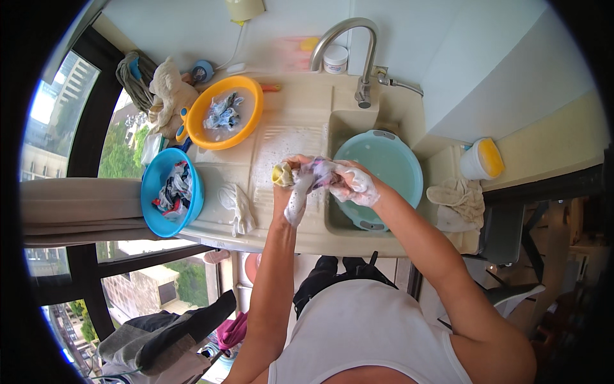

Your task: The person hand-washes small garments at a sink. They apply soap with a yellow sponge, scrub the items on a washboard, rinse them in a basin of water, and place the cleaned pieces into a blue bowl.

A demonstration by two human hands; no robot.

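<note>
A small, wet cloth item with purple patches is stretched between my two hands, thick with white suds. My left hand grips one side of it, and a yellow-and-white bunched end sticks out beyond that hand. Foam runs down from there over my wrist. My right hand, coated in lather, pinches the other side. Both hands are above the ribbed drainboard and the left rim of a light-blue basin. That basin stands in the sink and holds cloudy water. What kind of garment it is cannot be told.
An orange basin holds soapy water and a blue-and-white cloth. A blue basin holds mixed clothes. White wet fabric lies on the counter. The curved faucet overhangs the sink. Rags and a white tub sit right.
</note>
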